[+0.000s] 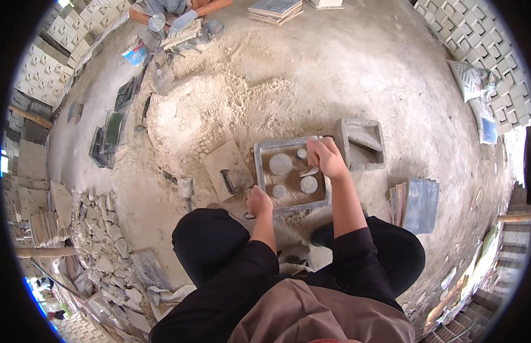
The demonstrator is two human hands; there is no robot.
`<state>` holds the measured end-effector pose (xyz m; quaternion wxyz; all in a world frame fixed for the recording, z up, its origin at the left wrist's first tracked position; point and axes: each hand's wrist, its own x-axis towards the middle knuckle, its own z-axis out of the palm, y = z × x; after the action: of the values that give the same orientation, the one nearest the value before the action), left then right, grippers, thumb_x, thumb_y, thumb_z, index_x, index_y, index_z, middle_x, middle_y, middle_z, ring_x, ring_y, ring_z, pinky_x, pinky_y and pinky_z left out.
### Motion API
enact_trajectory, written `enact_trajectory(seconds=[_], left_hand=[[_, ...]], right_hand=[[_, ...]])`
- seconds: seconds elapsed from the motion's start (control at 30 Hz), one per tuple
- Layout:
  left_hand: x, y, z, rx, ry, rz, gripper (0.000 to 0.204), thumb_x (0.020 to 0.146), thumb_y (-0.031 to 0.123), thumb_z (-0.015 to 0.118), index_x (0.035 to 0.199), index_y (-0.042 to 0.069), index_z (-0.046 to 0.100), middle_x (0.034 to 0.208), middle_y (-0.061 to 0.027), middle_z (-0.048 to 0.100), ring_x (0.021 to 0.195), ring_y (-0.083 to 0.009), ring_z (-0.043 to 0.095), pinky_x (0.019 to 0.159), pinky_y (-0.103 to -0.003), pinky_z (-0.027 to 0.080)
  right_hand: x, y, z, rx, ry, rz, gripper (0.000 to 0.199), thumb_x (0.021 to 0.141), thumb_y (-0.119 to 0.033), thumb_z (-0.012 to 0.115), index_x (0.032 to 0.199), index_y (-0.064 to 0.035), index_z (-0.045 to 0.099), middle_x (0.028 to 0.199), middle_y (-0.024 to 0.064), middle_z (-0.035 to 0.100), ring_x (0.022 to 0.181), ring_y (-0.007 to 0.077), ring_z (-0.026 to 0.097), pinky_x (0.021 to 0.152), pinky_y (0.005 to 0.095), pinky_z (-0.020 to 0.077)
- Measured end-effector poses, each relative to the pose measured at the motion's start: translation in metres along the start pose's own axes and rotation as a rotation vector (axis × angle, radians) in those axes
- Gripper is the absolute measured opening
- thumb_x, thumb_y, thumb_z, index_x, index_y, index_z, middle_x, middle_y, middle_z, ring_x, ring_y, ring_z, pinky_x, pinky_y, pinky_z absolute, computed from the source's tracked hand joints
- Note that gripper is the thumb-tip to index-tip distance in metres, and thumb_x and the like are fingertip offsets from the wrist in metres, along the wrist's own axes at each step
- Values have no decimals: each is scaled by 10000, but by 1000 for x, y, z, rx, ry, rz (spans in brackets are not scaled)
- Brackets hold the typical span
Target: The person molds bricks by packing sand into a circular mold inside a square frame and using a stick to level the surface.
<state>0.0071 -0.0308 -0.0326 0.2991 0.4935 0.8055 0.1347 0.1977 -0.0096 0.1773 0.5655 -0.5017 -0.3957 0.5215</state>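
Observation:
On the ground between my knees lies a rectangular grey mould frame (294,207). Several round pale discs (281,164) of different sizes show inside it, on a brown bed. My left hand (259,202) is closed at the frame's near left corner, with a small dark loop (249,216) poking out below it. Over the frame's far right corner my right hand (327,158) makes a fist, and a small pale piece shows just below its fingers. What either hand grips is hidden by the fingers.
A flat board (228,166) with a dark handle lies left of the frame. To the right stand a grey tray (383,146) and stacked plates (421,206). Pale powder (191,108) is heaped beyond. At the far left, a gloved person (182,22) works near a bucket (135,52).

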Motion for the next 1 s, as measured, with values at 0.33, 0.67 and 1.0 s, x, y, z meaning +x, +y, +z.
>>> enact_trajectory(seconds=[0.33, 0.67, 1.0], left_hand=[[-11, 27, -18, -27, 139, -118, 411, 865, 395, 339, 789, 61, 565, 833, -136, 578, 769, -338, 543, 665, -467, 409], [-9, 26, -12, -14, 233, -94, 414, 856, 403, 356, 685, 78, 548, 715, -125, 593, 654, -335, 567, 574, -453, 429], [-10, 21, -6, -1, 279, -57, 409, 858, 365, 367, 644, 72, 554, 667, -136, 585, 622, -342, 561, 550, -453, 434]], right_hand=[[-4, -21, 14, -82, -366, -84, 410, 828, -127, 421, 437, -19, 357, 413, -6, 346, 401, 86, 281, 398, 263, 236], [1, -9, 15, -7, -478, 15, 347, 764, -57, 413, 432, -36, 313, 394, 10, 320, 356, 96, 256, 363, 285, 178], [-10, 15, 21, 34, -522, -94, 319, 706, -86, 428, 420, -34, 296, 386, 32, 318, 335, 142, 279, 369, 298, 210]])
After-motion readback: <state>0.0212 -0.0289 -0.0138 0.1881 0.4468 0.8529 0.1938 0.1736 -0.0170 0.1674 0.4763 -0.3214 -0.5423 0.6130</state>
